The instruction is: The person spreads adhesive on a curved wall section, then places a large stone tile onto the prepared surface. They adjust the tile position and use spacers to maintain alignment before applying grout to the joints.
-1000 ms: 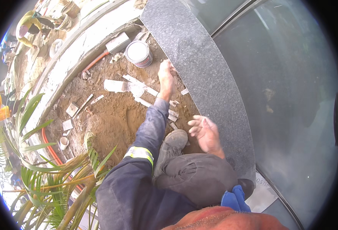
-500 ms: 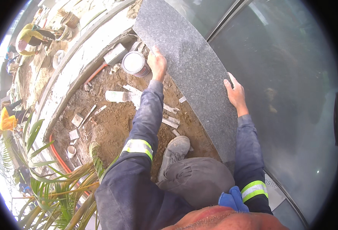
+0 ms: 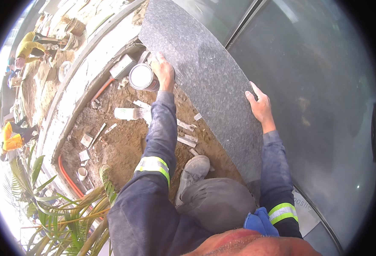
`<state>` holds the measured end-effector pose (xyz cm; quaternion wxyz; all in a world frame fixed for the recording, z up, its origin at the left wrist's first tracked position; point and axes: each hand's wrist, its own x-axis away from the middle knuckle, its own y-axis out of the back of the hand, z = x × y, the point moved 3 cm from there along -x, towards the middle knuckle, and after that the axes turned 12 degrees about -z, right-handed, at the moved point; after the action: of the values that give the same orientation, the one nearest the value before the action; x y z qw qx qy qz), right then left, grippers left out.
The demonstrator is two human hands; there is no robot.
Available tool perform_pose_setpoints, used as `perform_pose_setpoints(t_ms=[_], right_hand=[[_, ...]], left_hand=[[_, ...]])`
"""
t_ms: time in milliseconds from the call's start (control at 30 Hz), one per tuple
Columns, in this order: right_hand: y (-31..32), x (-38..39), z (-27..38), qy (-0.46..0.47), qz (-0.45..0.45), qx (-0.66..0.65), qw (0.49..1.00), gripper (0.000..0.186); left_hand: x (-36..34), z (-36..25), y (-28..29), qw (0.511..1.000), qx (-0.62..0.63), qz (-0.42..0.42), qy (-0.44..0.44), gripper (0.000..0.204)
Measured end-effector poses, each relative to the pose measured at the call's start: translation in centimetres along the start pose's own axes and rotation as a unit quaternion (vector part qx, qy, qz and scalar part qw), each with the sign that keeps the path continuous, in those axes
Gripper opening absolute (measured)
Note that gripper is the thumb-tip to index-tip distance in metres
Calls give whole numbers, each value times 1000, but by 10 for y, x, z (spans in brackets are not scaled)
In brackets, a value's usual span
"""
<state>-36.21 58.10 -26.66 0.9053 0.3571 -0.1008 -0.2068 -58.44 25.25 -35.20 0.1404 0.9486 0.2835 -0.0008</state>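
Note:
A long speckled grey stone slab (image 3: 205,77) stretches from the top of the view down toward my knee, with a darker patch on its surface. My left hand (image 3: 164,73) grips its left edge, fingers partly hidden at the rim. On the right edge, my right hand (image 3: 261,106) holds the slab, with thumb and fingers at the rim. Right beside my left hand stands a round can (image 3: 141,77) with a pale lid. Bare sandy soil (image 3: 124,145) lies to the left of the slab.
A dark glass pane (image 3: 320,94) runs along the right. Stone offcuts (image 3: 186,141), a white cup (image 3: 82,173) and an orange pipe (image 3: 68,179) lie on the soil. Palm fronds (image 3: 64,213) rise at lower left. Beyond a curved kerb (image 3: 75,72), a person (image 3: 27,47) bends over.
The view has shifted slightly, so the slab, can and ground appear a little further left and lower. Both hands stay on the slab's edges.

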Motion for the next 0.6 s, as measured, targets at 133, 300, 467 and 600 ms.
perform_pose_setpoints(t_ms=[133, 300, 467, 600], right_hand=[[2, -2, 0, -11, 22, -38, 999, 61], [5, -4, 5, -10, 33, -65, 997, 59], [2, -5, 6, -8, 28, -67, 997, 57], [0, -6, -1, 30, 14, -34, 999, 55]], left_hand=[[6, -3, 1, 1000, 11, -15, -18, 36], [3, 3, 0, 998, 59, -10, 17, 30], [-1, 9, -2, 999, 37, -36, -10, 34], [0, 2, -2, 996, -62, -41, -43, 39]])
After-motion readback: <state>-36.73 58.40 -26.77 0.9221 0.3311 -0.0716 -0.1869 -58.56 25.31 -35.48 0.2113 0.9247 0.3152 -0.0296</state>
